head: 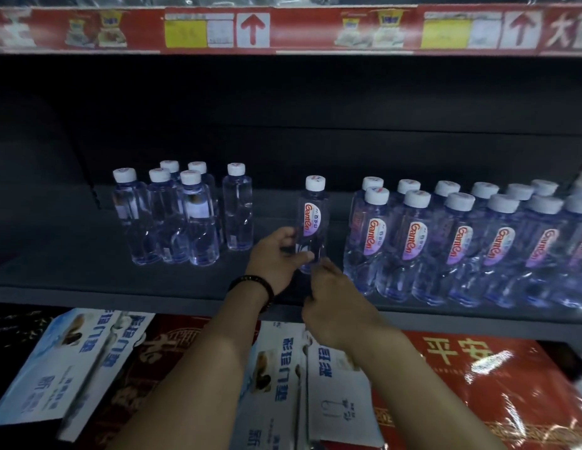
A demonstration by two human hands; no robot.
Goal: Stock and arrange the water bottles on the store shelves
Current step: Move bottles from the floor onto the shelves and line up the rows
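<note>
— Where is the bottle?
— The bottle (313, 216) stands upright on the shelf (88, 277), alone in the gap between the group (172, 222) to your left and the double row (461, 241) to your right. It touches neither, and its label faces you.
— And my hands?
— Your left hand (276, 254) wraps the lower half, with the thumb across the front and the fingers curled round the far side. Your right hand (331, 300) comes in from lower right, its fingers curled onto the base and pinching it. Its back is towards you, so most of its fingertips are hidden.
— What about the other bottles?
— The row shows its labels forward. The group mostly shows clear sides.
— Anything else?
— A dark bracelet (253, 282) sits on your left wrist. Below the shelf lie white-and-blue boxes (72, 358) and a red pack (478, 384). A red strip (283, 30) runs along the shelf edge above.
</note>
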